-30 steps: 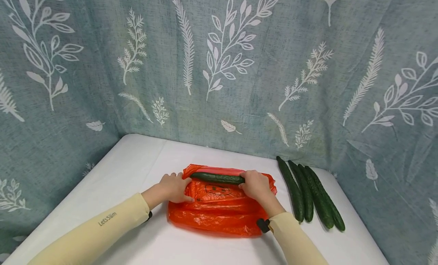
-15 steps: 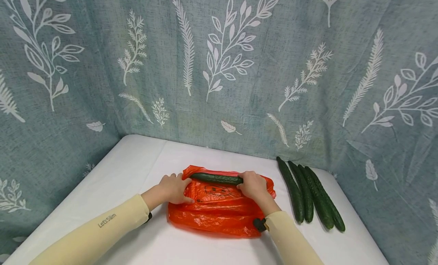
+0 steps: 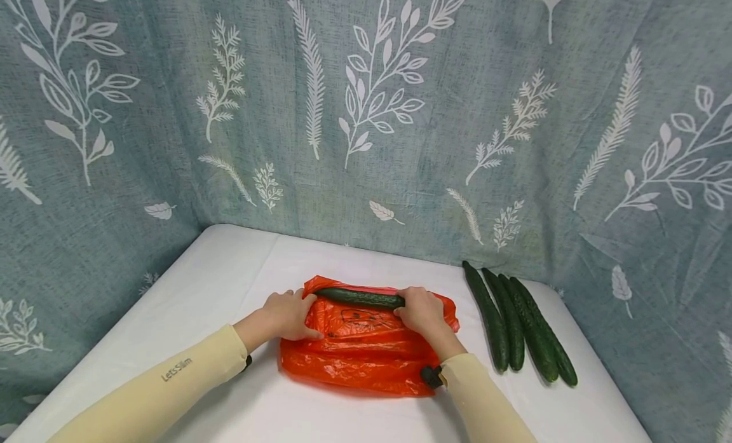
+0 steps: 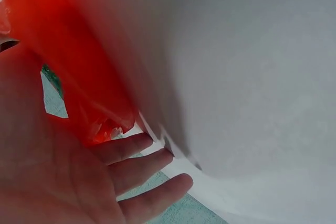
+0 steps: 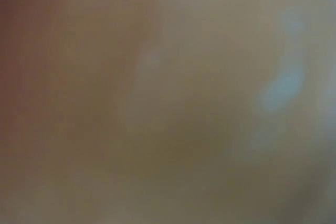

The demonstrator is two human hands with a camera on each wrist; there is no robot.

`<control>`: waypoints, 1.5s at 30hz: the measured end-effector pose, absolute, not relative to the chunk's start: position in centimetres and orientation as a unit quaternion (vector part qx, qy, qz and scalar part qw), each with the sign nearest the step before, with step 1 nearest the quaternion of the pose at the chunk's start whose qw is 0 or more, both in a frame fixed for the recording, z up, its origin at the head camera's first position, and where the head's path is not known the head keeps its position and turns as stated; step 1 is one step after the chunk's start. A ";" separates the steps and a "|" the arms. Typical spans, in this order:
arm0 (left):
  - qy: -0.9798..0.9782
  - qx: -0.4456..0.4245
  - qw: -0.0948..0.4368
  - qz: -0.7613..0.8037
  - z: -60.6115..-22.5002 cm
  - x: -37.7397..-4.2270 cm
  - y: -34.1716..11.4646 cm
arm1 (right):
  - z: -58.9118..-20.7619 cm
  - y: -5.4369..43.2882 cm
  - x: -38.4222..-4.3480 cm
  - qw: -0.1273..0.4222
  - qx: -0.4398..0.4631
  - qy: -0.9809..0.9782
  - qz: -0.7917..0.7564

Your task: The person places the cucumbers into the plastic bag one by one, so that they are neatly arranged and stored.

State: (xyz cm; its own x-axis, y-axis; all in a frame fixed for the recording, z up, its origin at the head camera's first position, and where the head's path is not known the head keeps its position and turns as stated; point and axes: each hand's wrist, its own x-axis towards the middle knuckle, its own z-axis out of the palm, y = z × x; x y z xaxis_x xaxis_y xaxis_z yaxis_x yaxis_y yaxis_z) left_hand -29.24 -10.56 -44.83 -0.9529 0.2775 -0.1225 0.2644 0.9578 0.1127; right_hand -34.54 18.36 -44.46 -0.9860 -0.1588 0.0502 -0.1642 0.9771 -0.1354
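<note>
In the head view a red plastic bag (image 3: 366,367) lies on the table with its mouth toward the back. A dark green cucumber (image 3: 357,297) rests lengthwise across the bag's mouth. My right hand (image 3: 422,313) grips its right end. At the bag's left side my left hand (image 3: 286,314) touches the plastic, thumb and forefinger spread apart near the cucumber's left tip. The left wrist view shows three fairly straight fingers of the left hand (image 4: 68,177) beside the red bag (image 4: 68,51). The right wrist view is too blurred to read.
Several cucumbers (image 3: 532,335) lie side by side at the right of the white table (image 3: 240,278). A green-blue curtain (image 3: 263,100) with white leaf prints hangs behind and around the table.
The right hand and the cucumber have shifted slightly left, deeper toward the bag's left side. The left hand has hardly moved.
</note>
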 end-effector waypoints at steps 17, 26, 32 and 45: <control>0.980 0.166 0.087 0.060 -45.3 -30.0 -12.0 | -44.7 19.4 -34.6 0.005 0.111 -0.988 0.103; 0.981 0.165 0.093 0.048 -45.5 -29.8 -11.8 | -44.7 19.2 -34.7 -0.004 0.108 -0.987 0.118; 0.981 0.166 0.094 0.046 -45.3 -29.7 -11.9 | -44.4 18.9 -34.8 -0.007 0.088 -0.990 0.108; 0.977 0.175 0.116 0.036 -44.7 -29.5 -11.8 | -44.2 18.8 -34.3 -0.006 0.084 -0.990 0.116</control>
State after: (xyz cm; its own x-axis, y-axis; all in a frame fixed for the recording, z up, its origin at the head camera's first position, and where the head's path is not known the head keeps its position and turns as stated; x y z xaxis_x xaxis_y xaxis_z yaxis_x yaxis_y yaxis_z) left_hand -29.54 -11.81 -44.69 -0.9120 0.3495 -0.2146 0.3328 0.9365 0.1106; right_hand -34.33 18.76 -44.25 -0.9858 -0.1678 0.0086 -0.1653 0.9587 -0.2313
